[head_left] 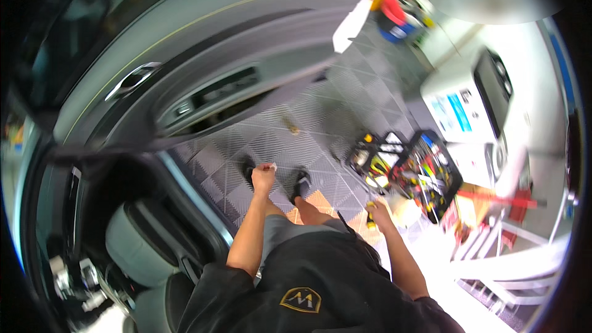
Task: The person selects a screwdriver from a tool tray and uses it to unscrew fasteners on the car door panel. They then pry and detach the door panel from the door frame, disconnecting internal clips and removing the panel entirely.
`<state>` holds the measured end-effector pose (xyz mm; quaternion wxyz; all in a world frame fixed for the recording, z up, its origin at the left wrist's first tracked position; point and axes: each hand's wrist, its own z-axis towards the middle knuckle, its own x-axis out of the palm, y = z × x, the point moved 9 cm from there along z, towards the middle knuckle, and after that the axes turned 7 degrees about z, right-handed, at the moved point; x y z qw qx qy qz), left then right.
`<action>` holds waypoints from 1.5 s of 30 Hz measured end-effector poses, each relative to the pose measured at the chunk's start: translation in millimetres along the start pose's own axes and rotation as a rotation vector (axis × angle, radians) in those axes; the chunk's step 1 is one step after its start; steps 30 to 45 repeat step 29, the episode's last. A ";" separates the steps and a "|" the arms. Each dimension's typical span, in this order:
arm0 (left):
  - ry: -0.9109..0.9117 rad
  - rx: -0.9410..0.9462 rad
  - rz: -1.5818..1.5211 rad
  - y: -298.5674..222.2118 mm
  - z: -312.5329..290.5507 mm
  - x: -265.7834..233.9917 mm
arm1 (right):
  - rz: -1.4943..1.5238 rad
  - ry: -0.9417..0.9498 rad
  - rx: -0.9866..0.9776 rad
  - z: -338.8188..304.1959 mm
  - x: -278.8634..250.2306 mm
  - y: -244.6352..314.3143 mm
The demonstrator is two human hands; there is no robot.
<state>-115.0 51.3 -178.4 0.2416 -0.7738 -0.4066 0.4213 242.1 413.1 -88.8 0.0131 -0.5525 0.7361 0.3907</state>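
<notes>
My left hand [263,177] is closed in front of me, above the floor near my shoes. A small whitish piece [273,166] shows at its fingertips, too small to name. Lower right, my right hand [380,214] is wrapped round a hand tool with a yellow and black handle [370,217]; its working end is blurred, so I cannot tell its kind. That hand is just short of an open tool bag [457,180] spread on the floor, packed with assorted hand tools. Ahead and left, an open car door [203,43] shows its inner panel, with a chrome door handle [132,80] and a switch panel [225,86].
Grey tiles cover the floor [333,111]. On my left are the car's door sill [191,194] and a grey seat [139,243]. A white box-shaped appliance [456,108] stands beyond the tool bag. White metal racking [524,268] and a red bar [502,199] are at the right.
</notes>
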 end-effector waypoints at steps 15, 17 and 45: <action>0.935 0.753 0.755 -99.8 -152.2 189.6 | 0.269 -0.487 -0.098 -35.7 -173.1 19.0; 0.643 0.832 1.055 -37.3 -39.7 97.9 | 0.171 -0.503 -0.137 15.9 -176.9 15.6; 0.056 -0.163 0.430 48.1 -8.5 -229.7 | 0.015 -0.675 -0.320 105.9 -179.3 141.7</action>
